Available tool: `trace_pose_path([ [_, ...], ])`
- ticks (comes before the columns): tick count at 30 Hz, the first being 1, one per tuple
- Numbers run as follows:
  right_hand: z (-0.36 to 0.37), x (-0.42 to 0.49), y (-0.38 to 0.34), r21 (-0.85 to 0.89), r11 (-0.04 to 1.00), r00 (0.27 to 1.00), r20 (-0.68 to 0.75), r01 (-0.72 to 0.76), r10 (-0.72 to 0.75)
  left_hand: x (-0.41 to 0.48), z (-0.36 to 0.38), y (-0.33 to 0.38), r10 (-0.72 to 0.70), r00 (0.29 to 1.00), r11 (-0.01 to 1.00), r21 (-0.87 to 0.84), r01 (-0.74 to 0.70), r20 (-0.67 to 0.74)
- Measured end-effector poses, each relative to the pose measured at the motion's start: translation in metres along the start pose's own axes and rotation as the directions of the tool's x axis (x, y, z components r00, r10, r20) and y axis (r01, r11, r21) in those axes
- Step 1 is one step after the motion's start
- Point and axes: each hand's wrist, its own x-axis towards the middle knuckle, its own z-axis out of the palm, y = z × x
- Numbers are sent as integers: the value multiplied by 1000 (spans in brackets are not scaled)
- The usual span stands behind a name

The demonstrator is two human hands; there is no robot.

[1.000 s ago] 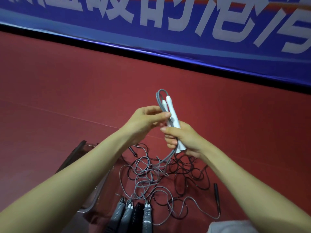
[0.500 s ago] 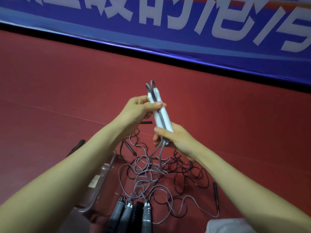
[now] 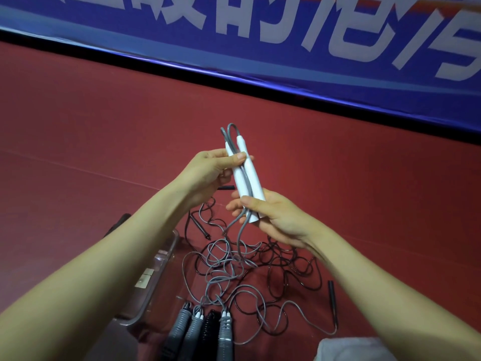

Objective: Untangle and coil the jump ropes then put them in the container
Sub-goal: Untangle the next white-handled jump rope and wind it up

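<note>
Where the lower edge of the view cuts them off, four ribbed handles (image 3: pixel 212 329) lie side by side on the red floor (image 3: pixel 78 152), three grey and one black, with a pale cloth (image 3: pixel 356 350) just to their right. Just left of them stands the clear container (image 3: pixel 166 256), its near half hidden behind the left forearm (image 3: pixel 117 256). A dark bar (image 3: pixel 120 222) shows past its far corner, with too little in sight to tell what it is.

Beyond the ribbed handles the grey and black jump ropes (image 3: pixel 234 272) lie in one loose tangle on the floor, beside the container and not in it. A slim black handle (image 3: pixel 332 299) lies at the tangle's right edge. Another thin black handle (image 3: pixel 199 226) lies at its left, near the container's far corner.

Above the tangle both hands hold a pair of white handles (image 3: pixel 248 178) upright, side by side. The right hand (image 3: pixel 276 217) grips their lower ends, thumb laid across the front and fingers curled round from behind. The left hand (image 3: pixel 205 173) pinches them near the top, thumb pressed on the front and fingers behind.

A grey cord (image 3: pixel 230 127) loops over the top ends, runs down between the handles and drops from the right hand into the tangle. Partly behind the left hand, a short black piece (image 3: pixel 226 188) lies on the floor. Farthest off, a blue banner (image 3: pixel 260 48) with large white characters stands along the floor's edge.
</note>
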Motion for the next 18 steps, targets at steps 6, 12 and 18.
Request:
trace_pose_path([
  [6, 2, -2, -3, 82, 995, 998, 37, -60, 57, 0, 1, 3, 16, 1000, 1000, -8, -16, 5],
  [12, 6, 7, 1, -367, 930, 989, -146, -30, -26, 2, -3, -2, 106, 993, 993, 57, -103, -51],
  [18, 2, 6, 0, -679, 734, 951, -228, -2, -208, 5, 2, -7, 214, 976, 975, 68, -211, -42],
])
